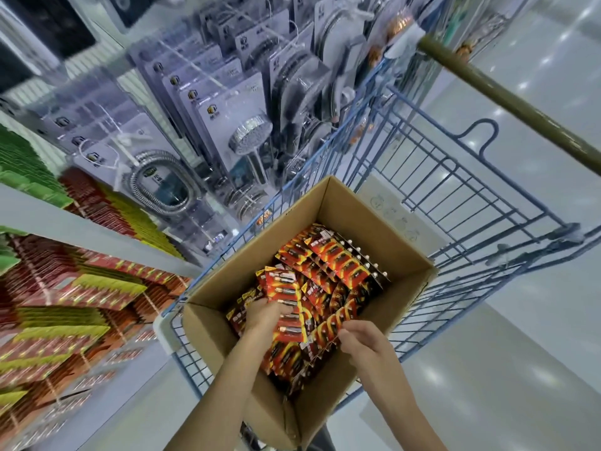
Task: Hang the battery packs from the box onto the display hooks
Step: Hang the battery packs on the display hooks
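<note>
Lower centre: an open cardboard box [224,333] in a blue cart [455,190] holds loose battery packs [338,265]. The left hand [261,315] fingers curl round a raised bundle [286,301]; the right hand [364,343] fingers bend onto packs just beside it, grip not discernible

Box [227,336] lower centre: matt brown corrugated cardboard with raw-cut edges; battery packs [328,281] inside it: glossy printed card, clear plastic blisters catching glare. Cart [455,196] at right: blue coated metal wire, smooth, with a matt olive handle bar [507,96] upper right; floor [520,369]: smooth, highly glossy, mirroring ceiling lights. Upper centre: shiny chrome shower head [249,135] and ribbed bright-metal hose [156,183] in clear glossy plastic packaging; shelf edge [81,229] at left: matt pale grey; hanging packs [65,320] lower left: glossy card, too blurred for more.
</note>
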{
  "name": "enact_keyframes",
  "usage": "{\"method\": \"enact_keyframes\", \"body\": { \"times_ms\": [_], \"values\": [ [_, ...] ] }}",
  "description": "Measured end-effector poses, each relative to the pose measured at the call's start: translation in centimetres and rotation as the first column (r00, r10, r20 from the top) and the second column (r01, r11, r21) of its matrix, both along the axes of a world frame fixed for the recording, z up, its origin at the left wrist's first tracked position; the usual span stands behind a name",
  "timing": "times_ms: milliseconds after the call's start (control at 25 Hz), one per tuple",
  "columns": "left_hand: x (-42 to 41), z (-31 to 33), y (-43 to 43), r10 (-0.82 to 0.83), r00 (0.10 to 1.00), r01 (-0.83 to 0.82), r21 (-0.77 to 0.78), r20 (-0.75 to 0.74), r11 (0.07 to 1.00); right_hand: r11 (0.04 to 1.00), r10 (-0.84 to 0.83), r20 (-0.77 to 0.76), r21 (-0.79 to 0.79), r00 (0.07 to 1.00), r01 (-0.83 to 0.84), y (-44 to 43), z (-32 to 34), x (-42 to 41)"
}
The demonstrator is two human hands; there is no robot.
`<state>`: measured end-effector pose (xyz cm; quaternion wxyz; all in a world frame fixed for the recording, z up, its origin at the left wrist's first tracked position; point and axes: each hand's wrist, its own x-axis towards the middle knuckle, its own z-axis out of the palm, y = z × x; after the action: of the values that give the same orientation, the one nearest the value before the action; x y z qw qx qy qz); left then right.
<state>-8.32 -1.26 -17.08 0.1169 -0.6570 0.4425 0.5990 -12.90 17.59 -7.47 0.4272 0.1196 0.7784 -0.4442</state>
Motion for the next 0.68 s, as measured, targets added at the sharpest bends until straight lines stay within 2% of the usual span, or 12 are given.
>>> {"method": "enact_keyframes", "body": {
  "times_ms": [200,400,600,680],
  "values": [
    [6.0,7.8,1.4,0.069,0.962,-0.046,0.094,-0.263,0.995,1.000,-0.001,0.043,0.029,0.999,0.000,-1.1,-3.4,-2.2],
    [9.5,11.5,1.1,0.104,0.940,-0.085,0.073,-0.324,0.994,0.991,0.024,0.055,0.132,0.998,-0.032,-3.4,-8.8,-6.3],
    [10.9,12.7,0.3,0.199,0.930,-0.187,0.068,-0.308,0.980,0.924,-0.264,-0.029,0.279,0.964,0.262,-5.3,-12.5,-11.1],
    [11.1,12.8,0.2,0.224,0.926,-0.219,0.052,-0.303,0.974,0.865,-0.446,-0.008,0.255,0.895,0.433,-5.1,-13.8,-12.6]
  ]
}}
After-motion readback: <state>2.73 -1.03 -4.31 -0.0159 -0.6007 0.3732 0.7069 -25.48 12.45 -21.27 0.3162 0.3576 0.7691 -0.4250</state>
